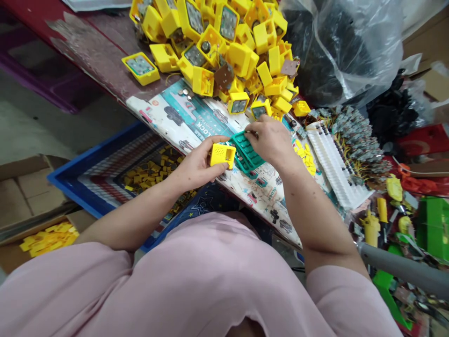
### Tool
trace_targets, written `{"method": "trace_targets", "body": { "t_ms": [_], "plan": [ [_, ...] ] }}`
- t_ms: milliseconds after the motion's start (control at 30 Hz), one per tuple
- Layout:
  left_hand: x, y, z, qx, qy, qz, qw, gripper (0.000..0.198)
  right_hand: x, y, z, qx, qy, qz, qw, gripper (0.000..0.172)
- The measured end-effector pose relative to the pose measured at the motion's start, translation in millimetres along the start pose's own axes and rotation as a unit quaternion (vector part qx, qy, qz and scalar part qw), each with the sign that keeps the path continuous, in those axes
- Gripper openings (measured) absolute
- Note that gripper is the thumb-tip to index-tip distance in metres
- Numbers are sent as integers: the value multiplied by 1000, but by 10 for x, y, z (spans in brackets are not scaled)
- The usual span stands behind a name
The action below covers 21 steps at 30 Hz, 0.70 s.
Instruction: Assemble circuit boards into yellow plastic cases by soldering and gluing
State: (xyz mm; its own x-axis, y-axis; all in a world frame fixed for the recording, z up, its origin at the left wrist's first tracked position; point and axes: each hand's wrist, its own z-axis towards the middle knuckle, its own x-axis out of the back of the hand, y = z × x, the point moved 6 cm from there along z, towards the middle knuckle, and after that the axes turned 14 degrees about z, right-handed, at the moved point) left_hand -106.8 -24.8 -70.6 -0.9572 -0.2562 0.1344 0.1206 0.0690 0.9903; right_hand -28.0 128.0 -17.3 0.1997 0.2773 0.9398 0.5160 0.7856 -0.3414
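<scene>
- The yellow casing point(219, 152) sits in the left hand point(200, 164), just left of the fingers of the right hand point(271, 142), with the green tray point(249, 158) reaching between the two.
- The casing looks nearly square, with no clear long axis; the tray's runs from upper left to lower right.
- The left fingers hold the casing by its edges, above the near edge of the tabletop point(89, 44).
- The right fingers bend down at the tray, nearer to it than the left; I cannot tell whether they grip a small part.
- Counted: one held casing, one white rack point(328, 166), one blue crate point(82, 194), one loose casing point(140, 68) left of the heap.
- The heap of yellow casings point(242, 58) overlaps too much to count; the tray may be several stacked.
</scene>
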Motion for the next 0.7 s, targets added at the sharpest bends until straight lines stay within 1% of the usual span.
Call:
{"method": "trace_targets", "body": {
  "t_ms": [133,300,433,500,567,600,667,700],
  "plan": [
    [-11,10,-4,4,-4,-6,1000,60,-8,-73,-10,-9,-27,-24,999,23],
    [-36,-23,-14,10,-12,-21,1000,62,23,-88,-36,-27,-57,-41,997,24],
    [-75,-9,-61,10,-27,-37,999,60,47,-49,-117,-26,-57,-32,998,24],
    [-122,43,-96,0,-51,-39,998,58,48,-25,-159,-21,-54,-18,998,24],
    [-191,117,-133,-22,-84,-39,995,53,67,-15,-226,-19,-39,0,999,23],
    [-230,151,-150,-34,-100,-34,994,50,98,-15,-284,-20,-20,10,1000,24],
    [-311,212,-178,-69,-124,-1,990,42,217,-20,-482,-23,38,32,999,26],
    [-360,245,-192,-101,-133,33,985,39,303,-20,-629,-25,73,42,996,28]
  ]
}}
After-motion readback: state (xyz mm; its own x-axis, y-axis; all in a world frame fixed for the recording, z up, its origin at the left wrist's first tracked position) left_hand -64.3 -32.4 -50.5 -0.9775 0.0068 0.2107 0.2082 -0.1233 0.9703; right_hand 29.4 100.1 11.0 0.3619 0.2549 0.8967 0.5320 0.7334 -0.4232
